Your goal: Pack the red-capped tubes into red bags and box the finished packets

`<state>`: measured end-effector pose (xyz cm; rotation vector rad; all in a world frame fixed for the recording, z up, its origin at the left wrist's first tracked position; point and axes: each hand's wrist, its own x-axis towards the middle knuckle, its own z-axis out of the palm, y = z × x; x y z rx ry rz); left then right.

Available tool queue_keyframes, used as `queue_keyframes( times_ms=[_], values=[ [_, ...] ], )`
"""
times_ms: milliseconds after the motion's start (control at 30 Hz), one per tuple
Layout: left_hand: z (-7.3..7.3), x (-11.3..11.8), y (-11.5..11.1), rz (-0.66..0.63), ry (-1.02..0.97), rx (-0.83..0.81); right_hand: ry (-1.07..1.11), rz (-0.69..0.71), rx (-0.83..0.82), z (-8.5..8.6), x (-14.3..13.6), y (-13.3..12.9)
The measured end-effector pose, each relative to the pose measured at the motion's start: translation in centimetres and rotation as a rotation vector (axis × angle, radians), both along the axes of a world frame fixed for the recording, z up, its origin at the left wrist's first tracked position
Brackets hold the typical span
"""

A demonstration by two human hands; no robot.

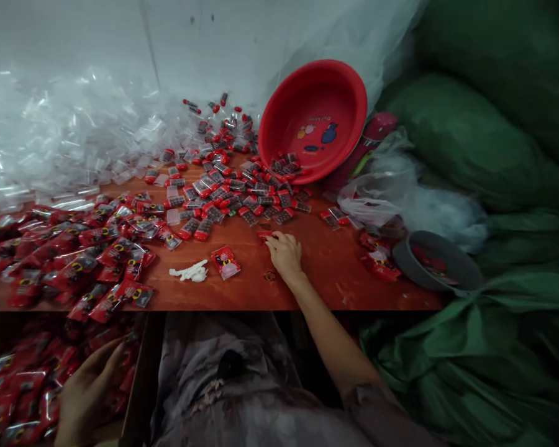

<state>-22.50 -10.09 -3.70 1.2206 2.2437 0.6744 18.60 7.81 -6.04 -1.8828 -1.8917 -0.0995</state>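
My right hand is over the middle of the table, its fingers closed on a small red-capped clear case. Just behind it spreads a heap of similar red-capped cases with dark contents. At the lower left, my left hand hangs over a cardboard box, thumb and fingers apart, with no object visible in it. Several shiny red packets fill that box. Between the hands, a single red printed card or packet lies flat near a crumpled white strip.
More red packets cover the table's left side, with clear plastic sleeves piled behind. A red basin leans at the back. On the right are a grey bowl, plastic bags and green sacks.
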Motion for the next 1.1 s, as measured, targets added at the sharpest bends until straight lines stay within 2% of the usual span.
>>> queue_keyframes(
  times_ms=[133,233,333,433,500,600,733,833,1000,1100],
  values=[
    [3.4,8.2,3.4,-0.153,-0.315,0.12,0.062,0.134,0.095,0.9,-0.1,-2.0],
    [4.8,14.1,6.7,-0.316,-0.471,0.233,0.07,0.249,0.219,2.5,-0.7,-4.2],
    [5.1,19.0,9.8,-0.422,-0.688,0.227,0.053,0.331,0.299,4.0,-1.5,-6.6],
    [4.4,22.2,11.6,-0.448,-0.876,0.185,0.098,0.37,0.297,4.6,-2.1,-8.3],
    [4.0,23.2,11.9,-0.424,-0.944,0.218,0.213,0.341,0.28,4.2,-2.5,-8.9],
    [3.8,23.5,11.6,-0.35,-0.949,0.298,0.547,0.268,0.199,2.9,-3.1,-9.3],
    [4.4,23.0,10.9,-0.365,-0.947,0.341,0.956,0.336,0.029,2.2,-4.0,-9.3],
    [4.4,23.0,10.7,-0.371,-1.028,0.283,1.023,0.326,-0.021,2.7,-4.3,-9.3],
    [3.0,23.1,10.8,-0.323,-1.094,0.264,1.071,0.277,-0.091,3.3,-4.4,-9.7],
    [2.4,23.0,10.6,-0.313,-1.063,0.244,0.945,0.208,-0.028,3.3,-4.3,-9.9]
  ],
)
